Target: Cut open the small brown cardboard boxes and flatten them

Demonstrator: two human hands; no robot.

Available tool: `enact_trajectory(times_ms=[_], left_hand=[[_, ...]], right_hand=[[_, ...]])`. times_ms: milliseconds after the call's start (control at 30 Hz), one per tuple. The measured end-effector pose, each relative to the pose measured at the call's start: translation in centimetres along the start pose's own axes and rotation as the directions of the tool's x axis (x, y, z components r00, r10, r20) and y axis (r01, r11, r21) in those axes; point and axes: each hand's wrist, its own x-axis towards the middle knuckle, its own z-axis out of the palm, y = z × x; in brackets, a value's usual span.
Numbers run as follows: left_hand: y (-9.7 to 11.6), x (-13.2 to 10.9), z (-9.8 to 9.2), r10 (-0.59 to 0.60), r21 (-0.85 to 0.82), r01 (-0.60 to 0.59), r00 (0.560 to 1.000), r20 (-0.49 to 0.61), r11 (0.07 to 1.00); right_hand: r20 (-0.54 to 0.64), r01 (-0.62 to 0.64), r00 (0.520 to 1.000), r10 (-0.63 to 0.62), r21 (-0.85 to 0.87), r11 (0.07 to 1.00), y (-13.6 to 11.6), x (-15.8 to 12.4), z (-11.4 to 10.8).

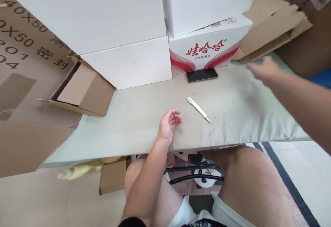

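Observation:
My left hand [170, 126] rests at the front of the cloth-covered table [139, 116], palm turned inward. Its fingers are loosely curled and apart, with nothing in them. Just to its right lies a slim white pen-shaped tool [198, 109], slanting toward the front; its exact kind is unclear. My right hand [267, 70] is raised over the right rear of the table, slightly blurred. Its fingers stretch leftward, and no object shows in them. Behind that hand is an open cardboard box [274, 23]. A black smartphone [202, 75] lies flat against a white-and-red carton [204, 53].
Large white boxes [124, 20] are stacked along the back. At left stand a big printed carton [23, 92] and a smaller open cardboard box [85, 89]. Beneath the table edge, a brown box [113, 177] and a yellowish bottle [82, 169] sit on the floor.

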Motion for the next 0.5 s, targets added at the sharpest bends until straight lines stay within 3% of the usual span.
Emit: enact_trajectory(times_ms=[100,200,267,300,367,433,500], left_hand=[[1.1,-0.7,-0.5,0.038,-0.042,-0.036,0.999,0.029,0.998],[2.6,-1.5,-1.4,0.109,-0.112,-0.106,0.994,0.023,0.988],[3.9,-2.1,-2.3,0.197,-0.146,-0.199,0.98,-0.031,0.969],[4.5,-2.3,-2.8,0.254,-0.157,-0.262,0.965,-0.068,0.952],[5.9,-2.9,-4.0,0.38,-0.179,-0.403,0.913,-0.149,0.898],[7.1,-3.5,-5.4,0.489,-0.201,-0.536,0.839,-0.24,0.82],[8.1,-4.2,-6.9,0.564,-0.21,-0.649,0.748,-0.35,0.731]], right_hand=[[0.092,-0.033,0.994,0.061,-0.287,0.957,1.7,-5.3,3.7],[0.296,0.171,0.955,0.038,-0.647,0.743,2.1,-10.1,6.0],[0.381,0.258,0.922,0.072,-0.74,0.621,0.9,-11.6,6.6],[0.405,0.275,0.91,0.086,-0.747,0.606,-0.1,-12.0,6.9],[0.453,0.333,0.888,0.081,-0.754,0.567,-2.7,-12.3,7.8],[0.506,0.425,0.863,-0.011,-0.712,0.559,-5.9,-12.7,9.7],[0.595,0.572,0.786,-0.166,-0.598,0.561,-9.4,-13.5,13.0]])
